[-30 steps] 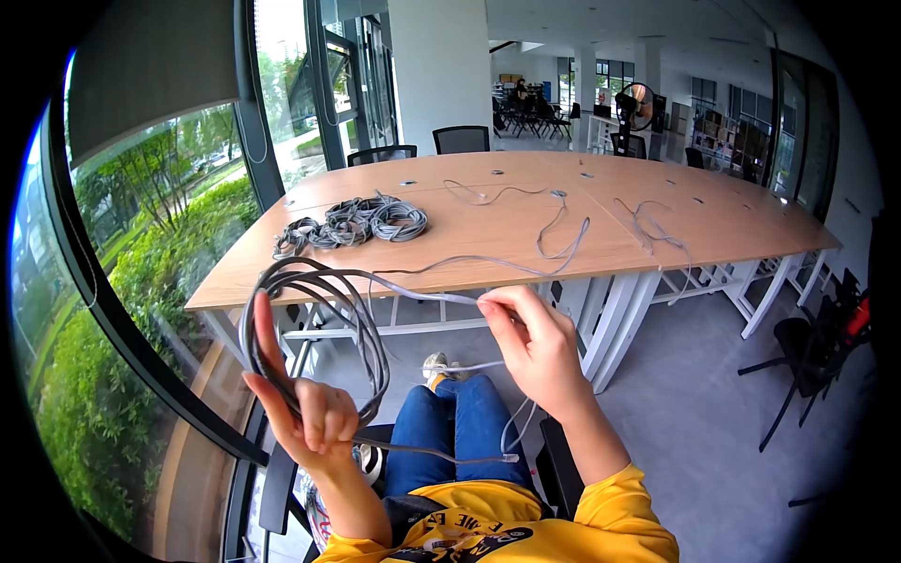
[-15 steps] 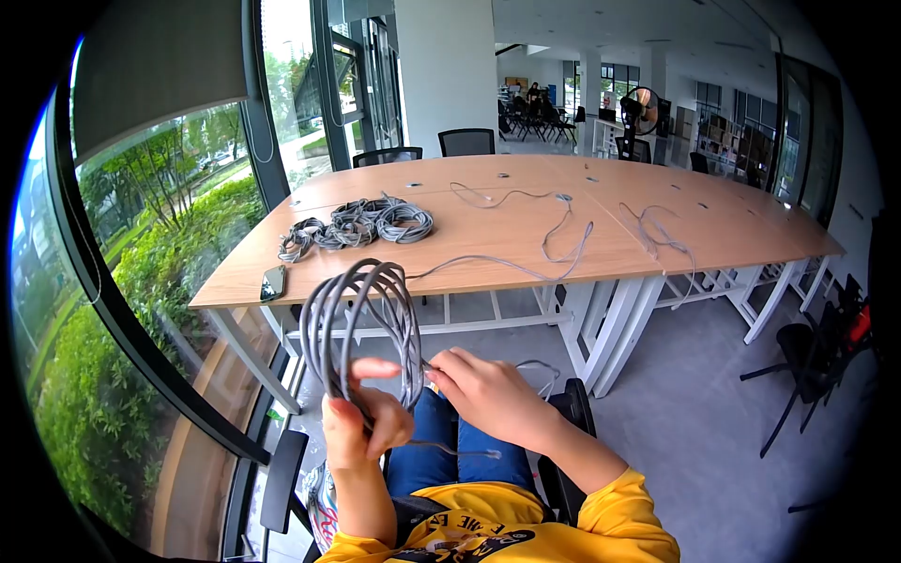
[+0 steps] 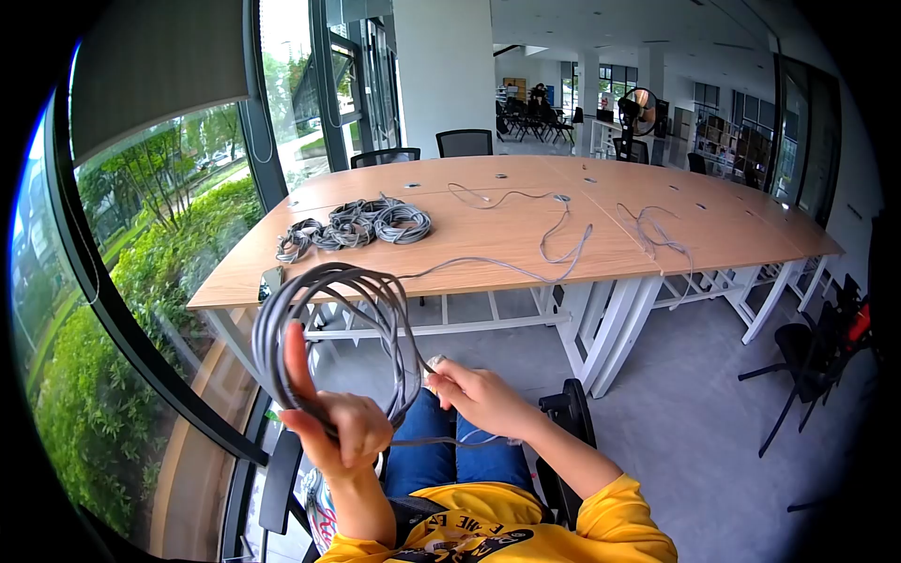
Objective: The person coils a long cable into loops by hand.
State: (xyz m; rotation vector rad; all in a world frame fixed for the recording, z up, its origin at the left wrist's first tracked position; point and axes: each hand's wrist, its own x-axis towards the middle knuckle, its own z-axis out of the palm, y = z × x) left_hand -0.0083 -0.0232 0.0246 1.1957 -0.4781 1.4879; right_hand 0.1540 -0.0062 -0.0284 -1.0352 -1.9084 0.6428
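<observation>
A looped coil of grey cable [image 3: 269,328] is gripped by my left hand [image 3: 347,430], whose fingers curl round its lower part while the thumb points up inside the loops. My right hand [image 3: 477,396] pinches a strand at the coil's right side, above my lap. Below it, a loose cable tail [image 3: 432,441] stretches right across my jeans. Behind the coil, a single grey cable [image 3: 488,261] runs over the tabletop [image 3: 469,220] in loose bends. Several finished-looking cable bundles [image 3: 352,225] lie together on the table's left part.
A phone [image 3: 270,283] rests at the table's near left edge. More loose cable [image 3: 657,230] lies to the right. White table legs [image 3: 615,338] stand ahead of my knees. My chair's armrests flank me, windows are at left, and a black chair [image 3: 812,352] stands at right.
My left hand has moved left and tilted the coil, its thumb now raised. The coil looks wider and lies further left. My right hand stays near the same place, still pinching cable.
</observation>
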